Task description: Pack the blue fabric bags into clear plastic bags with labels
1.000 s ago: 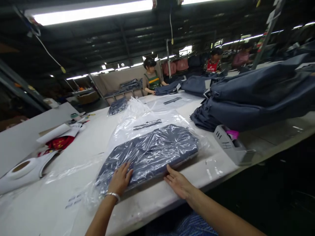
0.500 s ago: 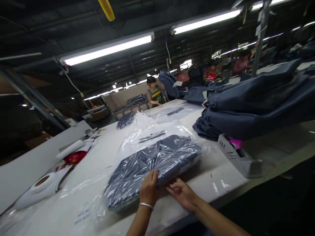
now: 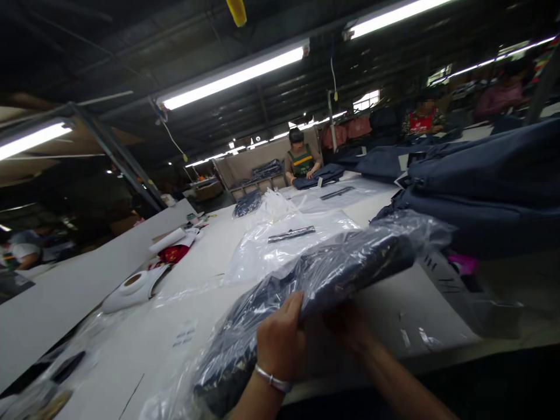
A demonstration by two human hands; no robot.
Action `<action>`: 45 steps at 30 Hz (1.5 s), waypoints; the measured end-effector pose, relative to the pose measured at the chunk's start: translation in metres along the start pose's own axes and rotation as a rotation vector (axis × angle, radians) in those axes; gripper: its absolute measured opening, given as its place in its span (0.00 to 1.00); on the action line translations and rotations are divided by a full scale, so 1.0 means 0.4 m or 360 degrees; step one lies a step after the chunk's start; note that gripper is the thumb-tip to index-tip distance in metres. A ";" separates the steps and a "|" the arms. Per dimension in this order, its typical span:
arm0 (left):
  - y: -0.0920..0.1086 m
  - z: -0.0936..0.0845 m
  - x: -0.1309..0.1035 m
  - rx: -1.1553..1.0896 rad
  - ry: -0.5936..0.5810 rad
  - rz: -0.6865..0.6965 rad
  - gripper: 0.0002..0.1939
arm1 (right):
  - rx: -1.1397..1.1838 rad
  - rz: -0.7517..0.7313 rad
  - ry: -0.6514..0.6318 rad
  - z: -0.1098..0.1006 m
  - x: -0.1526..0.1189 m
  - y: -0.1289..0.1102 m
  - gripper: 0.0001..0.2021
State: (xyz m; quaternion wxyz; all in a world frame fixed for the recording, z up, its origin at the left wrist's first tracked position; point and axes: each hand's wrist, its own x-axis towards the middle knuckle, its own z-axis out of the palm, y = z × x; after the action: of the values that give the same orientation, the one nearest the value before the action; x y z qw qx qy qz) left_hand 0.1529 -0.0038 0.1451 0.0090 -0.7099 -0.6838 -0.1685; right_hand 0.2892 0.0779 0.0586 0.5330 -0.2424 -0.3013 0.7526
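A dark blue folded item in a clear plastic bag [image 3: 350,271] is tilted up off the white table [image 3: 196,309], its right end raised. My left hand [image 3: 282,338], with a silver bangle at the wrist, is closed on the near edge of this package, thumb on top. Beneath the package, in shadow, is my right hand [image 3: 350,329]; its fingers are hidden. Behind the package lie clear plastic bags with a dark strip [image 3: 291,234] on them.
Dark blue goods [image 3: 494,192] are heaped on the right, beside a grey holder [image 3: 450,286] with something pink in it. A paper roll [image 3: 133,286] and loose plastic lie on the left. Across the table a co-worker [image 3: 301,160] handles dark blue fabric.
The package has been lifted and tilted, its right end now higher. My right hand has gone further underneath. The view has swung left, and the far co-worker now touches dark blue fabric.
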 end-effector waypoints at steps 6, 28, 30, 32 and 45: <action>-0.046 -0.240 0.025 -0.0765 0.0630 -0.0473 0.17 | -0.0380 -0.0540 -0.0427 0.176 0.047 -0.244 0.28; -0.039 0.132 -0.108 -0.2978 0.1069 -0.1507 0.27 | -0.2626 -0.0697 -0.0723 0.187 0.479 -0.268 0.29; -0.017 0.205 -0.123 -0.2825 0.0911 -0.1607 0.30 | -0.2705 -0.0605 -0.0838 0.157 0.509 -0.244 0.30; -0.001 0.265 -0.137 -0.2698 0.0713 -0.1657 0.31 | -0.2784 -0.0530 -0.1003 0.129 0.535 -0.219 0.30; -0.153 0.154 -0.209 -0.1806 -0.0567 -0.0840 0.30 | -0.3074 -0.0443 -0.0990 0.005 0.312 -0.095 0.36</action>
State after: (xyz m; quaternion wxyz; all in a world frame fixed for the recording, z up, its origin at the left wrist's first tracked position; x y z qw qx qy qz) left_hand 0.1065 -0.0658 0.0526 -0.5226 -0.4295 -0.6310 -0.3798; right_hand 0.2733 0.2053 0.0817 0.0910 -0.3252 -0.9293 0.1496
